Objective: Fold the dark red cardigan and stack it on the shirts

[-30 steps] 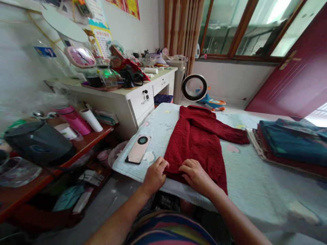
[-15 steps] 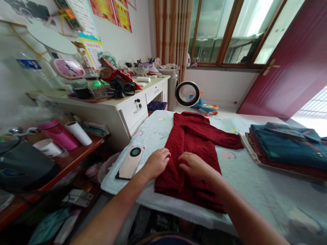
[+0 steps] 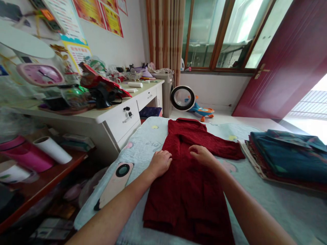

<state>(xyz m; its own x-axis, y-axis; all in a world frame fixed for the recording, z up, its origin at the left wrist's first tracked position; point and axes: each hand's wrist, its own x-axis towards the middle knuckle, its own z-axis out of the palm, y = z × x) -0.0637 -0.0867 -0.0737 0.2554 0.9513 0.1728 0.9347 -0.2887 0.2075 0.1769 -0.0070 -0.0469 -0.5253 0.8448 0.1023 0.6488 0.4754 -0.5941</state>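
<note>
A dark red sweater (image 3: 187, 190) lies front-down or folded inward on the bed-like surface, which of these I cannot tell. Its collar points away from me, and one sleeve (image 3: 222, 148) stretches out to the right. My left hand (image 3: 160, 162) rests on the sweater's left edge, fingers lying loosely over the cloth. Over the upper middle, just below the sleeve, is my right hand (image 3: 203, 156), its fingers slightly bent and apart, holding nothing. Left of the sweater lies a phone (image 3: 114, 187), back side up, partly behind my left forearm.
A stack of folded clothes (image 3: 288, 153) sits at the right on the pale blue blanket (image 3: 150, 139). To the left stand a cluttered white desk (image 3: 122, 126) and a red-brown shelf (image 3: 61, 173) with a pink bottle (image 3: 28, 154). A maroon door (image 3: 276, 61) is beyond.
Both hands have moved up the sweater, away from its hem, and the right hand has shifted toward the sleeve. The view has come closer, with the sweater appearing larger.
</note>
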